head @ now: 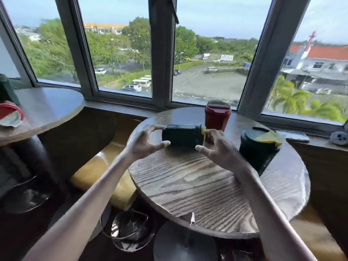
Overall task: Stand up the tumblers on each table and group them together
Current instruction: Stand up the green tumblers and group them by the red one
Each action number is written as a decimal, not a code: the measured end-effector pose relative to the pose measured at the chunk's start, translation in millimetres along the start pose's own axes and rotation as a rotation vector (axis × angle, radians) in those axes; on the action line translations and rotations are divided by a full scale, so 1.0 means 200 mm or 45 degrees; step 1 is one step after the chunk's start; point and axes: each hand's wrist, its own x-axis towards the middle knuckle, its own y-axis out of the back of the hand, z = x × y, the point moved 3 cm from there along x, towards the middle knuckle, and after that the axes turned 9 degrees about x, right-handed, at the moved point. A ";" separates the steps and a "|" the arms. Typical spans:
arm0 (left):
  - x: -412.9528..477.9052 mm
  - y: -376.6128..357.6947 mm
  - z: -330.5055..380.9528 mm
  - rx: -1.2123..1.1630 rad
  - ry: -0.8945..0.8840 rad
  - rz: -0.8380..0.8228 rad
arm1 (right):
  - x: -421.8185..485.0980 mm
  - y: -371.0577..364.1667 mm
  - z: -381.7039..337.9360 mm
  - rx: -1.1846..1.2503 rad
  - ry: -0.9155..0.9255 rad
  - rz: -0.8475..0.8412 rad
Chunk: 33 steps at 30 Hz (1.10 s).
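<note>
A dark green tumbler (182, 135) lies on its side on the round wooden table (207, 185), its yellow-trimmed end pointing right. My left hand (145, 142) is spread at its left end, fingertips at or near the tumbler. My right hand (214, 146) is spread at its right end, fingers apart. Whether either hand touches the tumbler is unclear. A red tumbler (217, 115) stands upright just behind. A second dark green tumbler (259, 147) with a yellow lid piece stands upright at the table's right.
A second round table (47, 106) at left carries a red tumbler (10, 114) lying down and a dark green object (6, 89). A phone (292, 135) and a small grey object (339, 138) rest on the window sill. Stool bases stand below.
</note>
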 end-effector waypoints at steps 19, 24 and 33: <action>0.38 -0.03 0.13 0.174 -0.394 -0.461 | 0.13 -0.14 -0.02 0.206 -0.131 0.251; 0.32 0.03 0.13 0.063 -0.423 -0.289 | 0.17 -0.12 -0.13 0.294 0.033 0.350; 0.22 -0.12 0.04 -0.697 -0.157 -0.054 | 0.23 -0.05 -0.22 0.541 -0.015 0.572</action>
